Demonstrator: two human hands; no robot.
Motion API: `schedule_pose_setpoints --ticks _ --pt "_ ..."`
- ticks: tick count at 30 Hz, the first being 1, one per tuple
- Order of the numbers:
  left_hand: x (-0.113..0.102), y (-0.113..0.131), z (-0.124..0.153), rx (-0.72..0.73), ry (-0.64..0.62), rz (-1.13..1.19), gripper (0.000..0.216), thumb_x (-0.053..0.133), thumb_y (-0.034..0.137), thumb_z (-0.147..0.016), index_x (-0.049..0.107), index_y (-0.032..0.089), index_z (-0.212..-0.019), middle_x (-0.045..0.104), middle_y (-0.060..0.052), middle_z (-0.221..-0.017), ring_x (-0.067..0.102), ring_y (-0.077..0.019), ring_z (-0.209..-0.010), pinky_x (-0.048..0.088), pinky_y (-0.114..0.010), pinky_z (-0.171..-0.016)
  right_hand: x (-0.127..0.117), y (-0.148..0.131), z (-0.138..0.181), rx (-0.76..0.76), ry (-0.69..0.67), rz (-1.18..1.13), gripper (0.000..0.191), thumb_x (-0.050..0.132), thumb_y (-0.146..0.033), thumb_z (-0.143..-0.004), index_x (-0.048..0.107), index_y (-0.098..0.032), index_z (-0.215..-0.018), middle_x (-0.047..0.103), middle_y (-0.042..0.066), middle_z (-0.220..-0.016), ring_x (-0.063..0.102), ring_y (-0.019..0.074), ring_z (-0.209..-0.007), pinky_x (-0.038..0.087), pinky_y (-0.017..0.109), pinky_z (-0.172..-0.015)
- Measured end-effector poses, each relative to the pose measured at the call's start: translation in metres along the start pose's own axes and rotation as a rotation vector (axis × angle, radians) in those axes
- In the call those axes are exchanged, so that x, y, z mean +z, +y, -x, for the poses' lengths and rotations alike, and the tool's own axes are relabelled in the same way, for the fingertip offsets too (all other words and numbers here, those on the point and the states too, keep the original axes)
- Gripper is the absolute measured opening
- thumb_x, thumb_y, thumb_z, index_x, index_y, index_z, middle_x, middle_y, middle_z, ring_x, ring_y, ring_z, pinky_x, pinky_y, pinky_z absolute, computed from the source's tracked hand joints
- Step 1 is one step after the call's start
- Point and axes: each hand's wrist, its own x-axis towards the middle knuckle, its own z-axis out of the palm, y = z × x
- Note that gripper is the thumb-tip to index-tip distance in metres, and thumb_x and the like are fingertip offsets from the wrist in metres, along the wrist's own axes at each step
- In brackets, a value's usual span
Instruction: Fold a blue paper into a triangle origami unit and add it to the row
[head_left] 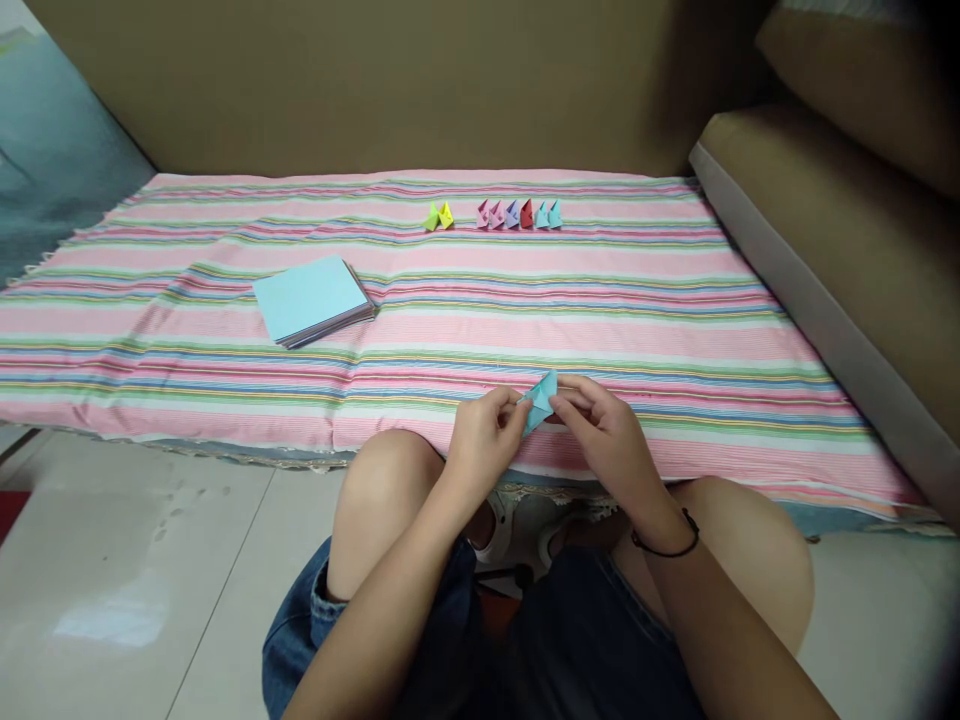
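Between my hands is a small light-blue folded paper, held above the near edge of the striped cloth. My left hand pinches its left side between thumb and fingertips. On its right side, my right hand grips the paper with thumb and fingers, and a dark cord circles that wrist. The paper has creased, pointed flaps; parts of it are hidden behind my fingertips.
A pink striped cloth covers the seat. A stack of coloured paper, light blue on top, lies left of centre. Farther back stand yellow-green folded pieces and a row of several coloured folded pieces. A brown cushion borders the right.
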Motion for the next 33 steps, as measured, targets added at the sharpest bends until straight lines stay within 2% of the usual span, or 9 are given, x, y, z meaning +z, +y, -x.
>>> schedule_pose_setpoints --ticks 3,6,8,10,13,16,25,29,33 --pt "-0.001 0.000 0.000 -0.008 -0.005 -0.010 0.023 0.051 0.031 -0.085 0.062 0.015 -0.074 0.061 -0.001 -0.060 0.051 -0.0122 -0.055 0.035 -0.021 -0.051 0.001 0.000 0.000 -0.002 0.009 0.007 0.027 0.055 -0.032 -0.086 0.059 -0.021 -0.110 0.071 0.006 -0.097 0.067 0.0212 -0.092 0.053 0.037 -0.083" --pt "-0.001 0.000 0.000 -0.008 -0.061 0.028 0.020 0.049 0.028 -0.084 0.064 0.015 -0.079 0.062 -0.001 -0.064 0.052 -0.0126 -0.058 0.037 -0.021 -0.053 0.002 0.000 0.002 -0.016 0.103 0.071 0.029 0.057 -0.030 -0.084 0.054 -0.023 -0.112 0.069 0.007 -0.101 0.067 0.0209 -0.091 0.055 0.035 -0.079" --pt "0.000 0.001 -0.001 -0.024 -0.075 0.054 0.018 0.049 0.025 -0.082 0.064 0.016 -0.079 0.058 0.000 -0.061 0.050 -0.0119 -0.056 0.037 -0.021 -0.054 0.003 -0.001 0.004 -0.042 0.182 0.112 0.022 0.060 -0.029 -0.082 0.054 -0.023 -0.103 0.068 0.007 -0.102 0.068 0.0209 -0.090 0.056 0.033 -0.074" --pt "0.001 0.003 -0.001 -0.067 -0.036 0.070 0.014 0.050 0.021 -0.079 0.061 0.016 -0.074 0.053 0.002 -0.055 0.047 -0.0105 -0.052 0.035 -0.020 -0.052 0.005 -0.002 0.005 -0.084 0.223 0.151 0.012 0.060 -0.028 -0.082 0.053 -0.023 -0.090 0.068 0.006 -0.099 0.068 0.0211 -0.091 0.056 0.032 -0.073" --pt "0.001 0.006 0.000 -0.135 0.033 0.104 0.011 0.053 0.021 -0.076 0.057 0.016 -0.067 0.051 0.004 -0.051 0.045 -0.0090 -0.048 0.033 -0.020 -0.050 0.009 -0.003 0.006 -0.148 0.220 0.196 0.008 0.059 -0.026 -0.083 0.052 -0.023 -0.081 0.068 0.004 -0.090 0.068 0.0209 -0.090 0.056 0.034 -0.078" --pt "0.001 0.008 0.000 -0.153 0.047 0.158 0.017 0.057 0.028 -0.076 0.054 0.016 -0.065 0.052 0.003 -0.051 0.045 -0.0086 -0.047 0.032 -0.020 -0.049 0.012 -0.003 0.005 -0.163 0.245 0.186 0.008 0.060 -0.025 -0.082 0.053 -0.023 -0.085 0.069 0.003 -0.087 0.069 0.0205 -0.088 0.057 0.034 -0.078" --pt "0.003 0.007 0.001 -0.162 0.094 0.186 0.020 0.064 0.032 -0.074 0.056 0.016 -0.066 0.057 0.001 -0.053 0.051 -0.0105 -0.049 0.036 -0.020 -0.049 0.012 0.001 0.005 -0.054 0.191 0.030 0.020 0.061 -0.031 -0.082 0.061 -0.020 -0.099 0.070 0.004 -0.085 0.069 0.0206 -0.083 0.057 0.036 -0.077" --pt "0.003 0.007 0.002 -0.141 0.049 0.223 0.020 0.060 0.034 -0.078 0.062 0.015 -0.073 0.059 0.000 -0.057 0.053 -0.0113 -0.052 0.037 -0.021 -0.050 0.009 0.002 0.005 -0.045 0.188 -0.022 0.016 0.060 -0.030 -0.083 0.060 -0.022 -0.097 0.070 0.004 -0.085 0.069 0.0207 -0.082 0.058 0.036 -0.076" --pt "0.002 0.006 0.002 -0.119 -0.034 0.306 0.027 0.054 0.039 -0.083 0.065 0.014 -0.077 0.063 -0.002 -0.067 0.057 -0.0137 -0.061 0.043 -0.022 -0.057 0.005 0.001 0.002 -0.070 0.211 -0.021 0.013 0.061 -0.029 -0.082 0.061 -0.022 -0.094 0.069 0.004 -0.090 0.069 0.0217 -0.088 0.057 0.035 -0.077"
